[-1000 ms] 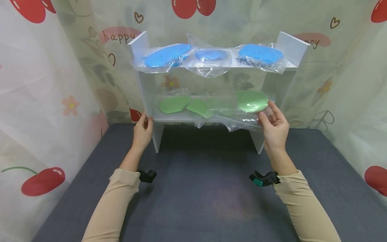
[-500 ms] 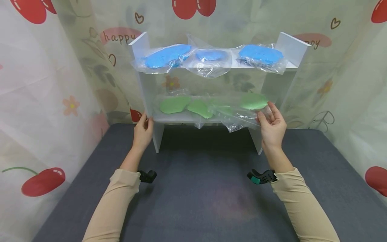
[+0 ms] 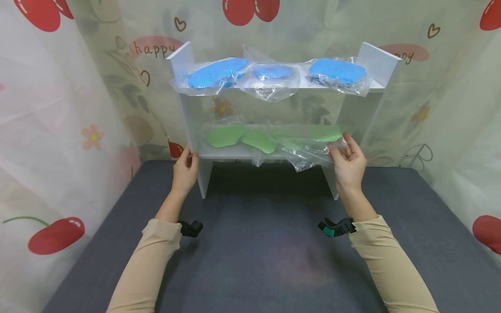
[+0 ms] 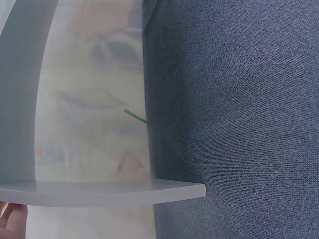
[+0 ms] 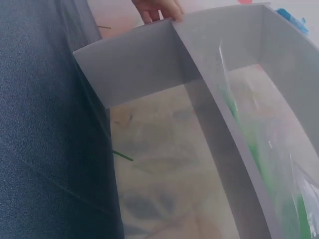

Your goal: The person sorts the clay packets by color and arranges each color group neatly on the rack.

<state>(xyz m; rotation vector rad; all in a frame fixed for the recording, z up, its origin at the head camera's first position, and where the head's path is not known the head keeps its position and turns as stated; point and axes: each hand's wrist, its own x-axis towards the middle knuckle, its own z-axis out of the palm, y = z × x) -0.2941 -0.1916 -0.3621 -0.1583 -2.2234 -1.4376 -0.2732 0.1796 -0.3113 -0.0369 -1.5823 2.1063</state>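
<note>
My right hand (image 3: pixel 350 165) pinches the right end of a clear plastic bag (image 3: pixel 305 154) holding a flat green piece (image 3: pixel 326 133), low over the right part of the lower shelf. Left of it on that shelf lie more bagged green pieces, one rounded (image 3: pixel 225 135) and one smaller (image 3: pixel 258 141). At the white shelf unit's (image 3: pixel 235 152) left side, my left hand (image 3: pixel 185 169) grips the side panel, thumb by the front edge. The right wrist view shows that left hand (image 5: pixel 158 7) at the panel too. The right hand itself is outside that view.
Bagged blue pieces lie on the upper shelf: left (image 3: pixel 217 74), middle (image 3: pixel 274 71) and right (image 3: pixel 337 70). The unit stands on a dark grey table (image 3: pixel 258 243). Printed curtains (image 3: pixel 90 87) hang behind and at the sides. A thin cable (image 3: pixel 420 156) shows at the back right.
My right hand has moved slightly left and down, with the bag. The green piece in it has sunk lower and now looks flatter. The left hand stays at the panel.
</note>
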